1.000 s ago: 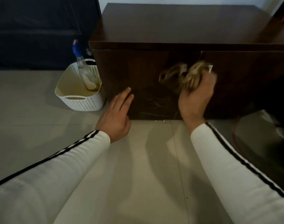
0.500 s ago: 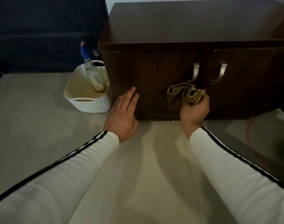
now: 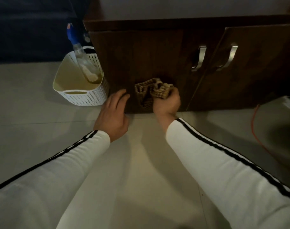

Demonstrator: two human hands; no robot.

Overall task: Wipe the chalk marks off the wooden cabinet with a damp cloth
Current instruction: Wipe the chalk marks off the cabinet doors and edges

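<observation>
While the right hand (image 3: 167, 104) curls its fingers round a bunched, checked cloth (image 3: 148, 92) and holds it against the low front of the wooden cabinet (image 3: 157, 52), the left hand (image 3: 113, 114) lies just left of the cloth. Its fingers are loosely extended and hold nothing, with the fingertips at the cabinet's lower front near the corner. The cloth sits between the two hands, and part of it hangs down the dark panel almost to the floor (image 3: 124, 162). Both arms wear white sleeves (image 3: 58, 162) with black stripes. Right of the cloth and higher on the doors, two metal handles (image 3: 198, 58) stand side by side. Beside the cabinet's left corner a white perforated basket (image 3: 84, 98) stands on the floor, and a spray bottle (image 3: 82, 58) leans in it, blue top upward. An orange cord (image 3: 255, 129) runs over the floor at far right.
</observation>
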